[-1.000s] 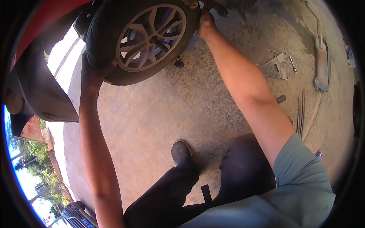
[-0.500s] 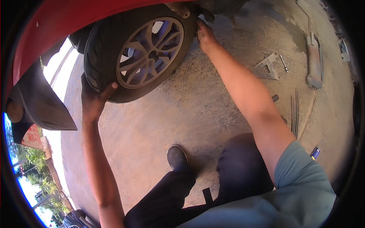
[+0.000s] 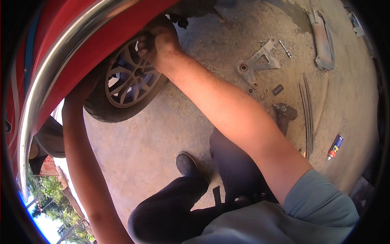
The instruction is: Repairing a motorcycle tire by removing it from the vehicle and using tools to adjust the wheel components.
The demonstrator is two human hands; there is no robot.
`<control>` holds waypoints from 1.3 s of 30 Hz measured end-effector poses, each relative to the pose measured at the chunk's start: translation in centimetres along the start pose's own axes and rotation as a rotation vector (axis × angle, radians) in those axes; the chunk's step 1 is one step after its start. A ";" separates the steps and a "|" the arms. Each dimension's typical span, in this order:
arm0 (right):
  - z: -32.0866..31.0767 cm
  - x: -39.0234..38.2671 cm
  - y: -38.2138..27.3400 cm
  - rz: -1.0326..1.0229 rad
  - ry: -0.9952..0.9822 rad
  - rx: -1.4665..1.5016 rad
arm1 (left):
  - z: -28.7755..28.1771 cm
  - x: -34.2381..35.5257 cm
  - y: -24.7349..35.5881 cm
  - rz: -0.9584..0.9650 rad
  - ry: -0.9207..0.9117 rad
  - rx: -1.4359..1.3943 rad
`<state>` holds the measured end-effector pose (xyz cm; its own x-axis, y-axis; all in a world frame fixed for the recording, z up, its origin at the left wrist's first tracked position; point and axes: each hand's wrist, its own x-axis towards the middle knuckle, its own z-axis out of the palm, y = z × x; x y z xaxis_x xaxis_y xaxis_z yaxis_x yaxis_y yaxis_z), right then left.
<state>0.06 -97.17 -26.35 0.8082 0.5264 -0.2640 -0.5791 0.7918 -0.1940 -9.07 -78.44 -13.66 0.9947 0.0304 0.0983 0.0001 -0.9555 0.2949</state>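
Under a red vehicle body (image 3: 73,53) with a curved chrome bar (image 3: 48,73), a dark tire (image 3: 107,113) with a spoked silver rim (image 3: 126,97) stands at the upper middle. My left hand (image 3: 87,81) grips the tire's left side, partly lost in shadow beneath the bodywork. My right hand (image 3: 160,46) has its fingers curled on the upper right of the wheel, close under the body; exactly which part it holds is hard to make out. Both forearms stretch up from the lower edge.
On the concrete floor (image 3: 122,142) at right lie a metal bracket (image 3: 256,65), a socket bar (image 3: 285,49), a cylinder (image 3: 278,89), washers, a power tool (image 3: 286,112), metal strips (image 3: 307,122), a spray can (image 3: 335,147) and a long muffler-like part (image 3: 325,44). My legs are below.
The red body and chrome bar fill more of the view. My right hand has shifted up and left, from the tire's right edge onto the wheel's upper part. The wheel now sits further under the body.
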 end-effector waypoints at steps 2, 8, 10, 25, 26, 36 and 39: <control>-0.9 2.0 -1.2 -0.111 -0.003 -0.041 | 1.9 2.7 0.6 0.077 0.046 -0.023; -2.0 1.6 -2.2 -0.199 0.042 -0.246 | 2.2 0.9 1.0 0.052 0.081 0.035; -3.1 1.3 -2.9 -0.211 -0.004 -0.370 | 1.7 0.9 0.7 0.065 0.034 0.053; -19.7 8.9 -3.3 -0.447 0.610 -1.665 | 1.3 0.5 -13.0 0.070 0.123 0.050; -22.7 10.4 -4.3 -0.457 0.645 -1.678 | 3.2 1.4 -14.3 0.025 0.158 0.102; -21.4 16.3 0.1 -0.321 0.153 -0.713 | 2.7 -3.9 -7.6 -0.351 0.270 -0.582; -26.4 16.5 -5.8 -0.679 0.016 -0.980 | 6.0 0.4 -5.9 -0.341 0.244 -0.599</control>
<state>13.95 -101.21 -54.54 0.9836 0.0812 0.1610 0.1261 0.3290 -0.9359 -8.07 -74.53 -21.09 0.8982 0.4290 0.0964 0.1801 -0.5589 0.8095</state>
